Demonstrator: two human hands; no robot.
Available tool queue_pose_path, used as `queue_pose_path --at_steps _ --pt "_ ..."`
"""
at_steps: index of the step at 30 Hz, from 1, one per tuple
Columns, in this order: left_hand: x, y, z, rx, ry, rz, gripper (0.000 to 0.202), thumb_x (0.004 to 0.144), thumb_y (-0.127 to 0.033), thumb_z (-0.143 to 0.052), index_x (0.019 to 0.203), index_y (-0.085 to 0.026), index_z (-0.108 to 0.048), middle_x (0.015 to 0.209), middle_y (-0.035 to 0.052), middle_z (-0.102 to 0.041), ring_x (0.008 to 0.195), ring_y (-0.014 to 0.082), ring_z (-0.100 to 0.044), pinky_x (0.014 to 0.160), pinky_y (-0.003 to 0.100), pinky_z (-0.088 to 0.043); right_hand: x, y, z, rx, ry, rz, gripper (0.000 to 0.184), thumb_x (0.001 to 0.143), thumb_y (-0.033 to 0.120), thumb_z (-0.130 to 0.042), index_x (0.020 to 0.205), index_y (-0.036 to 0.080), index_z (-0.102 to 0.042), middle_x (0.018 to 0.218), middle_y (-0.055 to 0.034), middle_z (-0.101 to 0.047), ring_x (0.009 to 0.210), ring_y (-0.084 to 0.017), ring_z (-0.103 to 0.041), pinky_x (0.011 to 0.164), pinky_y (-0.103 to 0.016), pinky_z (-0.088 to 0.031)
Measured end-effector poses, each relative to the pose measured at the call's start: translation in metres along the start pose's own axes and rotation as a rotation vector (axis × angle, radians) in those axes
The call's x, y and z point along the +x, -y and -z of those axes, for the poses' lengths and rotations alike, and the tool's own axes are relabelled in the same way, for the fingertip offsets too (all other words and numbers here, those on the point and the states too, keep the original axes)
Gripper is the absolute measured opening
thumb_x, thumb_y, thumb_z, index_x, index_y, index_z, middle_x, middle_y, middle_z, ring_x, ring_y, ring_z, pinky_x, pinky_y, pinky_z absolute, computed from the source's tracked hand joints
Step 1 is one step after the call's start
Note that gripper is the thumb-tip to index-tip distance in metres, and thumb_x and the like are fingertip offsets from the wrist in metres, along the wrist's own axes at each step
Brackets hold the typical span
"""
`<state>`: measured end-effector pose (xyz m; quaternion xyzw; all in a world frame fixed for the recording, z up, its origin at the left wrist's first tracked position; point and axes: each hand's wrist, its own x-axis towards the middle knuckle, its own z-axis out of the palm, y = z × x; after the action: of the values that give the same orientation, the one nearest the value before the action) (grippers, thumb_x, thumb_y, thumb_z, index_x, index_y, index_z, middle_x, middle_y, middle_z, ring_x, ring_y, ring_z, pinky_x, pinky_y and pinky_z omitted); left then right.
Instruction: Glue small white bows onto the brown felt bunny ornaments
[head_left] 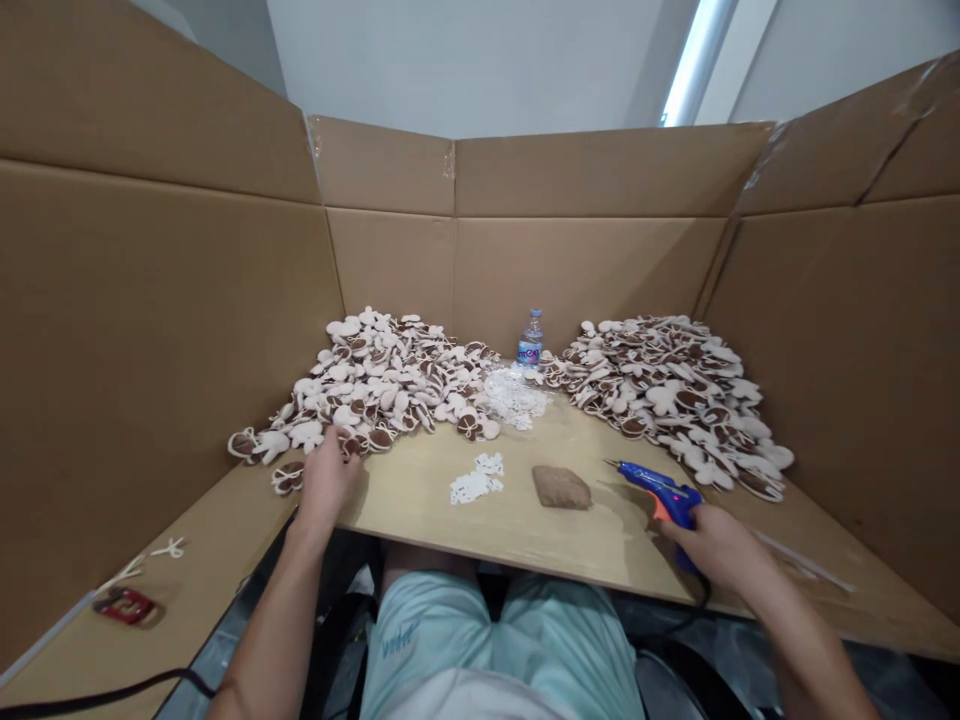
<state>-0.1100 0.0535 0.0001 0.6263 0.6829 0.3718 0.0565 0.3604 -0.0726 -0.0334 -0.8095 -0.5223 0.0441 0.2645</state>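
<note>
my remote right grip holds the blue-and-orange glue gun above the wooden desk, long axis slanting, nozzle leftward; i can't tell if my left grip, among brown-and-white cutouts, holds any.

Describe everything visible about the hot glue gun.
The hot glue gun has a blue, plastic-looking body, an orange trigger and a slim, metallic-looking nozzle. The right hand grips its handle, with a dark cord below. It is roughly level, nozzle pointing left, over the right part of the tabletop. The nozzle touches nothing visible; whether it is on cannot be told.
</note>
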Motion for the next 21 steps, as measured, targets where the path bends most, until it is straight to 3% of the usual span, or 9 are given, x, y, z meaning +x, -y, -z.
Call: queue_pose_path --at_steps 3,6,9,11,14,18,21 --pt "-0.001 -0.006 0.001 -0.214 -0.036 -0.003 0.025 0.073 -0.036 -0.061 0.091 -0.019 -0.054 0.092 0.0103 -0.069 0.088 0.0272 -0.067 0.076 0.036 -0.051 0.0 0.005 0.005 -0.065 0.052 -0.025 0.028 0.069 0.037 -0.061 0.047 0.026 -0.046 0.043 -0.0026 -0.056 0.041 -0.021 -0.054 0.042 -0.03 -0.035" --pt "-0.009 -0.022 0.0 -0.426 0.06 -0.039 0.032 0.073 -0.047 -0.065 0.085 -0.019 -0.055 0.082 0.0049 -0.068 0.077 0.0213 -0.067 0.069 0.03 -0.053 -0.002 0.012 0.009 -0.056 0.025 -0.039 0.018 0.071 0.04 -0.055 0.06 0.026 -0.051 0.051 -0.0049 -0.061 0.048 -0.025 -0.059 0.048 -0.032 -0.04" --pt "-0.026 -0.047 -0.003 -0.58 0.173 -0.056 0.036 0.075 -0.053 -0.063 0.09 -0.019 -0.06 0.077 0.0019 -0.066 0.071 0.0187 -0.065 0.062 0.029 -0.054 -0.006 0.018 0.012 0.015 -0.04 -0.04 0.017 0.069 0.041 -0.052 0.074 0.024 -0.051 0.063 -0.0073 -0.066 0.058 -0.028 -0.063 0.055 -0.035 -0.044" --pt "-0.039 -0.065 -0.003 -0.785 0.283 -0.025 0.034 0.076 -0.049 -0.066 0.093 -0.02 -0.061 0.086 0.0016 -0.064 0.076 0.0176 -0.064 0.062 0.028 -0.055 -0.009 0.023 0.012 0.141 -0.022 -0.009 0.021 0.068 0.041 -0.05 0.08 0.024 -0.048 0.068 -0.0072 -0.068 0.061 -0.027 -0.065 0.058 -0.035 -0.046" --pt "-0.058 -0.089 -0.001 -1.013 0.469 0.043 0.033 0.075 -0.039 -0.072 0.099 -0.02 -0.061 0.083 0.0009 -0.064 0.075 0.0151 -0.063 0.065 0.025 -0.053 -0.014 0.031 0.01 0.365 0.072 0.022 0.026 0.072 0.045 -0.049 0.086 0.024 -0.044 0.066 -0.0049 -0.067 0.056 -0.024 -0.064 0.056 -0.034 -0.049" --pt "-0.075 -0.105 0.0 -1.074 0.58 0.096 0.046 0.068 -0.024 -0.08 0.107 -0.022 -0.055 0.069 -0.0048 -0.062 0.069 0.0141 -0.064 0.064 0.022 -0.049 -0.025 0.048 0.011 0.416 -0.089 0.179 0.033 0.073 0.045 -0.055 0.095 0.021 -0.05 0.086 -0.0088 -0.069 0.074 -0.024 -0.066 0.067 -0.035 -0.051" --pt "-0.082 -0.111 -0.002 -1.094 0.599 0.049 0.031 0.068 -0.023 -0.078 0.094 -0.02 -0.061 0.079 -0.0004 -0.068 0.081 0.017 -0.066 0.072 0.025 -0.05 -0.037 0.064 0.015 0.454 -0.096 0.281 0.037 0.075 0.043 -0.058 0.103 0.019 -0.053 0.096 -0.0091 -0.069 0.083 -0.022 -0.065 0.073 -0.033 -0.052"
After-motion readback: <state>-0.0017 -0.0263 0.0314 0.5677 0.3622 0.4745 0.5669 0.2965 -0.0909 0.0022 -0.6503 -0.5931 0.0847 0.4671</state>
